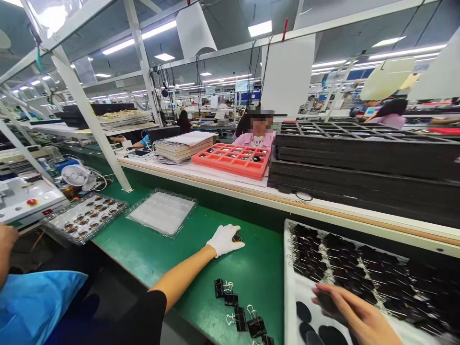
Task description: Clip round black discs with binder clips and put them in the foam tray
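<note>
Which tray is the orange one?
The orange tray sits on the raised white shelf across the green belt, with small dark parts in its pockets. The other trays are clear, white or black.

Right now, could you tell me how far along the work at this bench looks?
Partly done: the left tray holds many small dark parts, the clear tray beside it none. In hand: gloved left hand on one part; bare right hand on the white tray, still crowded.
</note>
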`<state>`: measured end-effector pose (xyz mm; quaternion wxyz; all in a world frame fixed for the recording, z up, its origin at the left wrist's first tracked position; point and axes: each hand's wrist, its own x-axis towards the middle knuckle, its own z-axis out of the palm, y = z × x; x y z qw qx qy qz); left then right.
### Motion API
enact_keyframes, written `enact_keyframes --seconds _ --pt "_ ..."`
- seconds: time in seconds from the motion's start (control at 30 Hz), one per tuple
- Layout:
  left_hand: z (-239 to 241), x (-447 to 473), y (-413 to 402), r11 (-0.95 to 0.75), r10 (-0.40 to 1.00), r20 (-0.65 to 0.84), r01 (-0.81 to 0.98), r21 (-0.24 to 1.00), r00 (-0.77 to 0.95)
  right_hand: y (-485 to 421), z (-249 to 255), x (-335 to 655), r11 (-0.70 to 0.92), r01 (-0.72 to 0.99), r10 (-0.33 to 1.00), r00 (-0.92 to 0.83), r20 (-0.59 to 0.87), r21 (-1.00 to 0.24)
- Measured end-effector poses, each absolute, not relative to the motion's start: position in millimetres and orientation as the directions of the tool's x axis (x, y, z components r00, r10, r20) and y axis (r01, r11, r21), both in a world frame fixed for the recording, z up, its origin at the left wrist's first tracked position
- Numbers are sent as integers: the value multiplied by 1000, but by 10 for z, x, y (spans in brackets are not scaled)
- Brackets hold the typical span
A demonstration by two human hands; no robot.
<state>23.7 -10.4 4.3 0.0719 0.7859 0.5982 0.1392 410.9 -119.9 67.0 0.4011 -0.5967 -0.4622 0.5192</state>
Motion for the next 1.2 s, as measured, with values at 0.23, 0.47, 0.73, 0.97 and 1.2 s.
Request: enact_keyframes --seconds 0.23,0.47,0.73,0.97,1.2 --pt "20 178 -81 -318 947 134 897 307 290 -554 685 2878 -347 -182 923 -241 -300 -920" --pt "53 238 -106 -376 919 62 820 432 389 -25 126 2366 -141 118 986 -76 -150 -983" --pt "45 372 -149 -371 921 35 848 378 388 -12 -135 2427 93 354 964 -266 -5 -930" --pt "39 375 -133 -404 906 35 838 367 422 -86 -60 2410 171 493 968 -245 53 -853" --pt "76 395 -154 -491 857 46 787 373 513 -92 -93 2383 210 598 968 -239 78 -773"
